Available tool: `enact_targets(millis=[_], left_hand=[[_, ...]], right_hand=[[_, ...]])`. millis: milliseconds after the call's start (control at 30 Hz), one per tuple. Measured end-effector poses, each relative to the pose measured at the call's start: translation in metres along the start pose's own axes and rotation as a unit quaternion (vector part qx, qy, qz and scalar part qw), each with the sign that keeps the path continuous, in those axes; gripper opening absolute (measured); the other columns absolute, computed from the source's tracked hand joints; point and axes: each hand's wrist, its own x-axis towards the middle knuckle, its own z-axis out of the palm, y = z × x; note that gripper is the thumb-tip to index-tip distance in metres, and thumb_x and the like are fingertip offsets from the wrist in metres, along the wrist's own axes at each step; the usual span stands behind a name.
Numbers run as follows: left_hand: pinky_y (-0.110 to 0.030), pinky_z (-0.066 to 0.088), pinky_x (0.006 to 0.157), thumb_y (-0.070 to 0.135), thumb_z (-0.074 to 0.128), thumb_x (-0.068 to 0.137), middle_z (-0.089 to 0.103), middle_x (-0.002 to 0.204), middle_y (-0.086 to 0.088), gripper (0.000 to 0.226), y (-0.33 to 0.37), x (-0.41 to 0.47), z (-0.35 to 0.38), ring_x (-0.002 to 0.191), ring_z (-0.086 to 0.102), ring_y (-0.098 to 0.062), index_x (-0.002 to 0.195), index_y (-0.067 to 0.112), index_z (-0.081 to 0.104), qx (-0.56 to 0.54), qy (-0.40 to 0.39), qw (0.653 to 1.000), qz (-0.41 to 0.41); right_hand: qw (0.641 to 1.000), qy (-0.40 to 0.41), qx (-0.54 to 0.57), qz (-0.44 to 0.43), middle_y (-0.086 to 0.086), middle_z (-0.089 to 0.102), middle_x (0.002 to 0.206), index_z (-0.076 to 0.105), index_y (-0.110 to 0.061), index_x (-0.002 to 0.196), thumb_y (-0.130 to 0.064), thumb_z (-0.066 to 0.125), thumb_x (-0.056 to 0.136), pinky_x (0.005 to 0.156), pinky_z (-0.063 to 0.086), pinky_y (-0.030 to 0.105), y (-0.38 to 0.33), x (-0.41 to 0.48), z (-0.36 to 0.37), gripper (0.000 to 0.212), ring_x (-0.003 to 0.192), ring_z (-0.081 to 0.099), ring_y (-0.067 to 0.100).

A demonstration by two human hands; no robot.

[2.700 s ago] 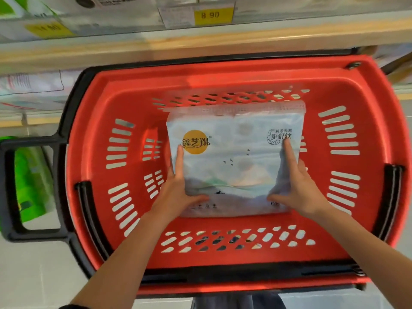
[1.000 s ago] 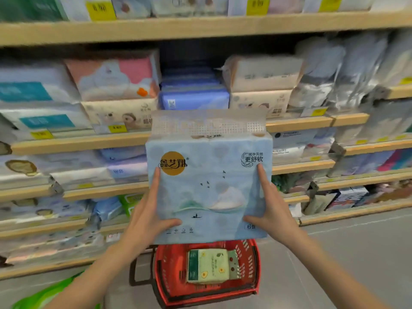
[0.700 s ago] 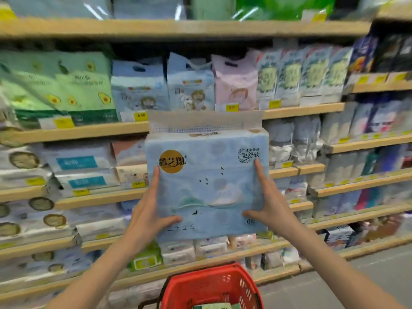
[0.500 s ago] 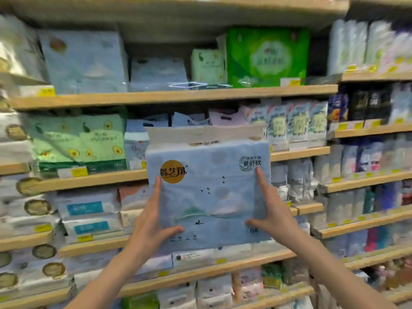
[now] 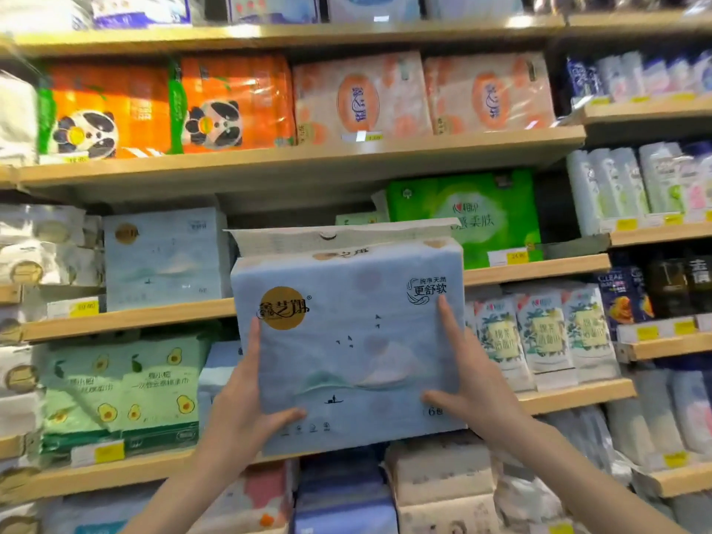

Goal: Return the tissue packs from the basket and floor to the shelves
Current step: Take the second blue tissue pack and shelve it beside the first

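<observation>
I hold the pale blue tissue pack (image 5: 346,341) upright in front of me, raised before the shelves (image 5: 300,156); my left hand (image 5: 246,402) grips its lower left edge, fingers along the side and thumb across the front; my right hand (image 5: 466,387) grips the lower right edge the same way, index finger reaching up towards the printed mark. The wooden shelves run in tiers across the whole view, yellow price tags along their front edges; just left of my pack, on the shelf behind, stands a matching pale blue pack (image 5: 162,256); a green pack (image 5: 470,217) sits to the right on that same tier, partly hidden by mine; orange panda packs (image 5: 173,109) fill the tier above; avocado-printed packs (image 5: 119,391) sit lower left.
</observation>
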Motion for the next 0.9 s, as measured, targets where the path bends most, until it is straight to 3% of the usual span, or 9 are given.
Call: enact_targets(millis=[167,333,467,567,700,833,900], left_hand=[[-0.041,0.040,0.101,0.030,0.084,0.057,0.037,0.146,0.003,0.134,0.008,0.051,-0.005,0.128,0.044,-0.021,0.119,0.069,-0.028,0.022,0.056,0.998,0.005],[-0.042,0.045,0.094,0.034,0.081,0.056,0.045,0.139,-0.002,0.130,0.007,0.093,-0.017,0.120,0.051,-0.025,0.125,0.065,-0.025,0.051,0.116,0.991,0.036],[-0.041,0.045,0.095,0.025,0.083,0.060,0.045,0.140,-0.003,0.130,0.000,0.130,-0.033,0.119,0.052,-0.023,0.125,0.061,-0.024,0.066,0.138,0.986,0.070],[-0.041,0.044,0.097,0.024,0.083,0.062,0.040,0.144,-0.001,0.130,-0.014,0.160,-0.045,0.124,0.048,-0.022,0.129,0.057,-0.024,0.087,0.151,0.978,0.117],[-0.041,0.043,0.095,0.023,0.082,0.063,0.040,0.143,-0.006,0.128,-0.035,0.200,-0.056,0.125,0.046,-0.026,0.136,0.043,-0.021,0.106,0.173,0.968,0.150],[-0.044,0.042,0.095,0.022,0.082,0.064,0.040,0.143,-0.009,0.127,-0.063,0.233,-0.065,0.126,0.044,-0.028,0.140,0.034,-0.020,0.116,0.186,0.960,0.175],[-0.045,0.042,0.095,0.021,0.082,0.065,0.039,0.143,-0.009,0.128,-0.081,0.247,-0.067,0.127,0.043,-0.027,0.141,0.033,-0.020,0.115,0.182,0.959,0.183]], right_hand=[[0.998,0.026,0.010,-0.064,-0.002,0.017,0.151,-0.028,-0.063,0.124,-0.018,0.078,0.069,0.093,0.046,0.043,0.014,0.067,-0.004,0.127,0.123,0.045,0.028],[0.990,0.062,0.036,-0.125,0.001,0.028,0.144,-0.026,-0.066,0.123,-0.015,0.080,0.066,0.096,0.041,0.039,0.013,0.126,-0.007,0.131,0.124,0.040,0.020],[0.984,0.093,0.038,-0.149,0.003,0.031,0.140,-0.024,-0.065,0.124,-0.013,0.080,0.065,0.085,0.039,0.030,0.011,0.167,0.002,0.131,0.118,0.045,0.025],[0.978,0.125,0.050,-0.162,0.008,0.030,0.142,-0.023,-0.063,0.125,-0.011,0.081,0.064,0.091,0.038,0.035,0.007,0.195,0.015,0.131,0.121,0.042,0.027],[0.969,0.163,0.051,-0.178,0.003,0.028,0.142,-0.018,-0.050,0.132,-0.008,0.080,0.065,0.091,0.031,0.023,0.001,0.229,0.036,0.126,0.116,0.037,0.010],[0.966,0.189,0.041,-0.171,0.011,0.032,0.140,-0.016,-0.043,0.134,-0.009,0.080,0.065,0.089,0.031,0.025,-0.009,0.261,0.060,0.124,0.117,0.040,0.015],[0.965,0.195,0.032,-0.172,0.011,0.029,0.142,-0.017,-0.043,0.135,-0.010,0.080,0.066,0.089,0.030,0.022,-0.012,0.274,0.073,0.124,0.110,0.033,0.000]])
